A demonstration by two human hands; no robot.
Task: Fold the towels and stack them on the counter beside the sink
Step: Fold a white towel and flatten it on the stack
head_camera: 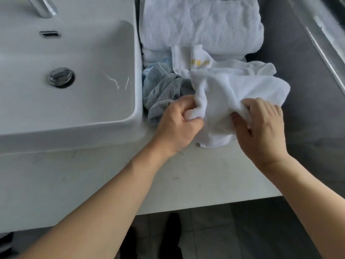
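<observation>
The white hand towel [233, 90] lies crumpled on the bench [196, 174] right of the sink [74, 71]. It looks soft, light and limp, best taken at 2 corners. The left hand [177, 124] and right hand [261, 128] have their fingers clamped on its near edge. No clear long axis yet.

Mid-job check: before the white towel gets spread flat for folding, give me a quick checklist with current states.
1. Left hand grip on white towel: ok, fingers curled round a bunched edge.
2. Right hand grip: ok, pinching the other side.
3. Towel flat: not ok, crumpled.
4. Bare counter in front: ok.
5. Grey towel apart: not ok, the white one overlaps it.
6. Folded stack behind: ok, looks tidy.
</observation>
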